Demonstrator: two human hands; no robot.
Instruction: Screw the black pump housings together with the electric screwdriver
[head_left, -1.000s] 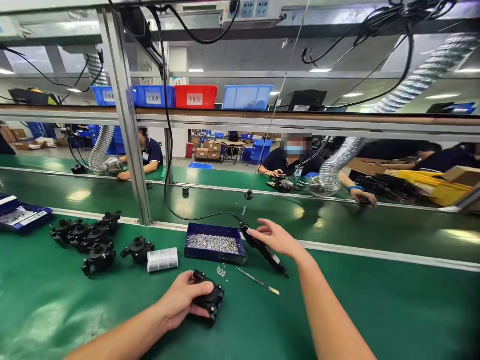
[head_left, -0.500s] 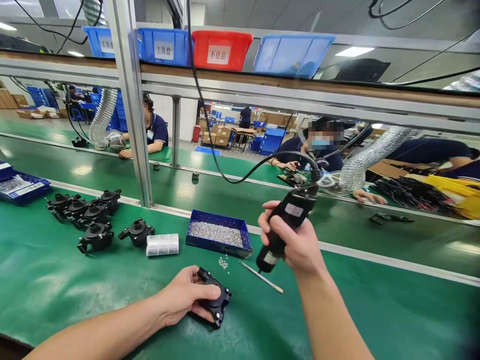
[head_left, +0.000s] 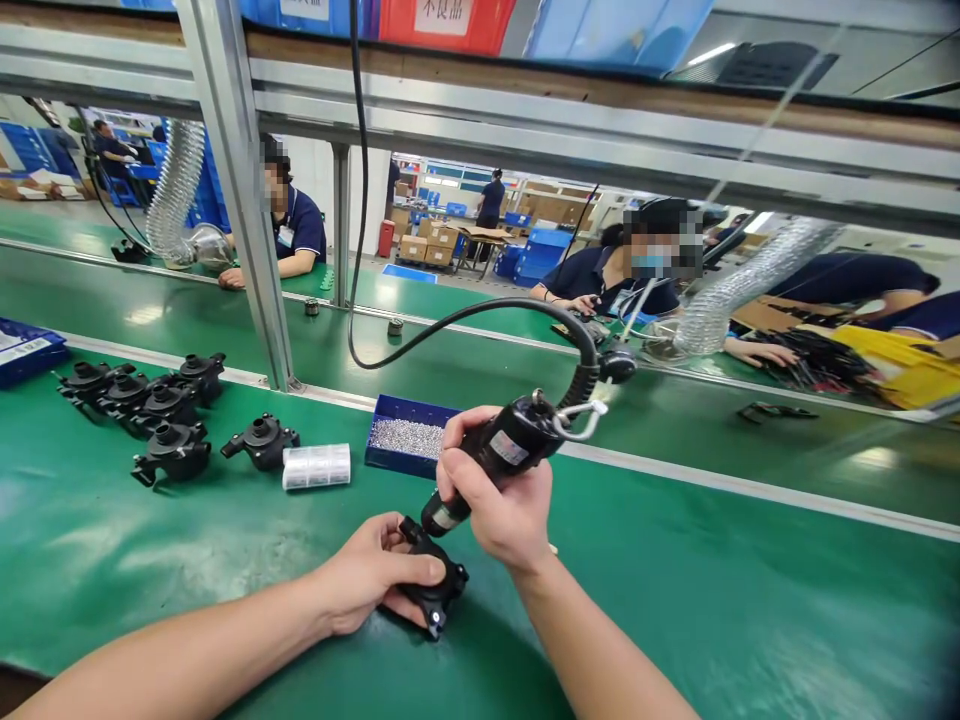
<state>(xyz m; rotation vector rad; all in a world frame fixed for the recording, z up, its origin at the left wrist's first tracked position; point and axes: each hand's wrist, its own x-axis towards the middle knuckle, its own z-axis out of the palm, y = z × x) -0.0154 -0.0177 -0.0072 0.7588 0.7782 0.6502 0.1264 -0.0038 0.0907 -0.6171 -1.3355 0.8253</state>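
Note:
My left hand (head_left: pixel 382 580) is closed around a round black plastic housing (head_left: pixel 441 590), thumb pressed on its top, at the middle of the green bench. In my right hand (head_left: pixel 502 500) is a black electric screwdriver (head_left: pixel 499 445), tilted, with its nose down at the housing's upper edge. The exact contact of the tip is hard to make out. A cable loops up from the screwdriver's rear end. Behind my right hand a blue tray (head_left: pixel 375 450) of small shiny metal parts is partly hidden. A roll of white labels (head_left: pixel 319 467) lies left of the tray.
Several similar black housings (head_left: pixel 172 455) stand at the left of the bench (head_left: pixel 720 590). A metal post (head_left: pixel 240 200) rises behind them, under a shelf with bins. Across the line sit co-workers, beside foil ducts (head_left: pixel 720 300) and a yellow bin (head_left: pixel 900 365).
The screwdriver in my right hand has come down and left onto the housing. My left hand keeps its hold. The view has tipped downward.

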